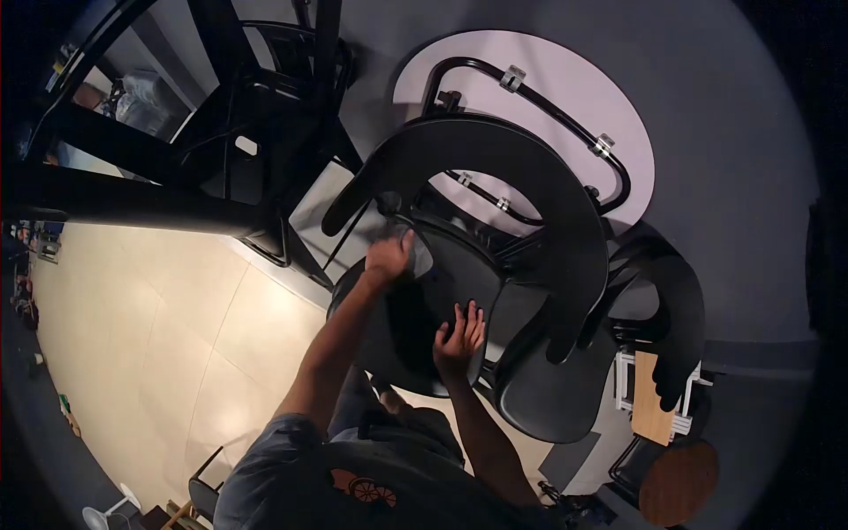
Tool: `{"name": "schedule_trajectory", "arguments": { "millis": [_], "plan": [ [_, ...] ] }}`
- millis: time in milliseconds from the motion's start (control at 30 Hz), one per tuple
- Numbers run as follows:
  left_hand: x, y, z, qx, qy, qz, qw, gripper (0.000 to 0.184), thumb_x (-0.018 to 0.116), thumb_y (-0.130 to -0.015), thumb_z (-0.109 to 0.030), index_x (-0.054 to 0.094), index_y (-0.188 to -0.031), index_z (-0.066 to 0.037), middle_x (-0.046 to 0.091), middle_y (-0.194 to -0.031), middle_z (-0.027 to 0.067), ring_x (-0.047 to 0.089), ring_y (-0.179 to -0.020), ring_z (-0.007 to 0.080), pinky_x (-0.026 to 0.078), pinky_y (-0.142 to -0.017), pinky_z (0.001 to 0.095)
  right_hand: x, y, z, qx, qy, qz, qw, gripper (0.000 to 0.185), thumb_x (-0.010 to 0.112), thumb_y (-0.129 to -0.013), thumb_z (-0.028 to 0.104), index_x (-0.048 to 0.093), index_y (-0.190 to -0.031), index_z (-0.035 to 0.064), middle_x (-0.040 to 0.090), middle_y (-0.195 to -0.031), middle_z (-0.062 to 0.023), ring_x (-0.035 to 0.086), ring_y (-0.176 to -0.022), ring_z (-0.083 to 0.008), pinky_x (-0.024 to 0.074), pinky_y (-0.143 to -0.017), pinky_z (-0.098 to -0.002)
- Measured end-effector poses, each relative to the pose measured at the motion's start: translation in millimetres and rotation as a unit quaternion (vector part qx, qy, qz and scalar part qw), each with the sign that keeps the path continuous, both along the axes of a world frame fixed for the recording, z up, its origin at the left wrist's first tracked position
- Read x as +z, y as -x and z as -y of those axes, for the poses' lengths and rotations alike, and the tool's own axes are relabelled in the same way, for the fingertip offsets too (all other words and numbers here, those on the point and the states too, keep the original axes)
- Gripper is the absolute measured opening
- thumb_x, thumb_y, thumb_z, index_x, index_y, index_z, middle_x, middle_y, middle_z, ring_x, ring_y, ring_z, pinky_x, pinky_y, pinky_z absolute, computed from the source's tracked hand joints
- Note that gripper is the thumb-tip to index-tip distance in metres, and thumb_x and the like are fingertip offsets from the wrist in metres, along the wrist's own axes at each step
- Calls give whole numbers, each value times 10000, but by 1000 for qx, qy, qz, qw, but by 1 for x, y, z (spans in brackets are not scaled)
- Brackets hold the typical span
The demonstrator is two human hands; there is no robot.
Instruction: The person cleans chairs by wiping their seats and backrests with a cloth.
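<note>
A black chair with a padded seat [442, 274] and a broad curved backrest [495, 146] stands right in front of me. My left hand [389, 256] is closed at the seat's far left part, on what looks like a grey cloth [421, 257]; motion blurs its fingers a little. Over the near right part of the same seat is my right hand [459, 340], fingers spread and holding nothing. Whether its palm touches the seat I cannot tell.
Another black chair seat [552, 389] adjoins on the right. Behind the backrest, a white round tabletop [609, 97] leans with its black tube frame outward. Black metal frames [132, 199] stand at left. A wooden stool top [678, 484] and a light wood board [652, 402] are at lower right.
</note>
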State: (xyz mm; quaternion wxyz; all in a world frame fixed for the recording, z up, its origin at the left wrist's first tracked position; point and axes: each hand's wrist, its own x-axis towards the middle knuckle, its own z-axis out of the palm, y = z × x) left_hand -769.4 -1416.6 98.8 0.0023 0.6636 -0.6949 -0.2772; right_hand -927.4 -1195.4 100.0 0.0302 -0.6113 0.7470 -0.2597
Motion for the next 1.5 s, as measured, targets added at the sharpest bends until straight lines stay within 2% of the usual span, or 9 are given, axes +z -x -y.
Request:
{"name": "schedule_trajectory", "arguments": {
  "millis": [100,233,300,400,567,700,1033,1200,1500],
  "plan": [
    [-1,5,-26,-21,196,-2,980,594,479,-1073,-511,656,-1251,28,729,-1211,283,715,-1028,477,559,-911,543,4,2,1,2,1,-1,1000,622,646,-914,119,532,-1524,78,395,-1694,-209,355,-1555,-464,253,-1278,-578],
    [8,10,-44,-71,544,-23,836,604,461,-1070,-534,732,-1097,6,730,-1126,265,708,-950,449,537,-876,557,4,-1,0,-2,-12,-9,1000,611,670,-900,129,560,-1498,73,383,-1700,-213,360,-1548,-476,284,-1263,-590],
    [11,14,-17,0,299,-30,954,605,485,-1058,-523,708,-1177,27,713,-1175,272,684,-1046,448,510,-965,540,0,-1,0,-7,-1,-12,1000,616,677,-892,128,564,-1495,74,381,-1702,-212,362,-1548,-473,285,-1262,-592],
    [4,23,0,62,28,-35,997,624,508,-1045,-511,683,-1257,49,696,-1224,280,659,-1142,446,484,-1054,522,-3,0,0,-20,8,-17,1000,621,683,-885,126,568,-1493,76,380,-1705,-210,365,-1548,-470,285,-1262,-594],
    [-17,22,-14,8,130,1,991,670,510,-1037,-527,651,-1297,74,673,-1294,270,594,-1235,433,404,-1140,501,-2,-2,3,-23,14,-10,1000,627,680,-885,138,565,-1499,79,382,-1710,-194,373,-1547,-464,292,-1260,-594],
    [2,12,-33,-188,458,-55,867,715,502,-1031,-560,638,-1323,79,655,-1335,266,562,-1266,415,350,-1186,486,-1,-3,1,-22,4,-18,1000,621,673,-889,153,567,-1496,75,385,-1709,-188,373,-1547,-462,305,-1257,-591],
    [44,57,47,-212,-2,119,970,805,514,-1036,-545,463,-1562,62,421,-1657,273,385,-1542,408,232,-1295,505,-10,0,1,-19,-14,-17,1000,623,662,-902,130,537,-1510,69,399,-1693,-206,351,-1564,-462,260,-1278,-579],
    [-16,9,-36,-168,332,-27,928,804,504,-1047,-546,400,-1630,-3,328,-1729,236,306,-1599,399,209,-1303,518,-3,0,0,-13,-12,-16,1000,628,662,-905,128,530,-1517,75,387,-1704,-192,348,-1568,-451,257,-1280,-578],
    [-10,-16,-71,-35,240,-10,970,817,534,-1038,-582,424,-1572,26,487,-1579,259,481,-1428,446,348,-1199,550,0,1,0,-16,-42,-32,998,610,640,-927,126,525,-1525,88,379,-1712,-181,336,-1576,-439,235,-1288,-561]
  ]
}}
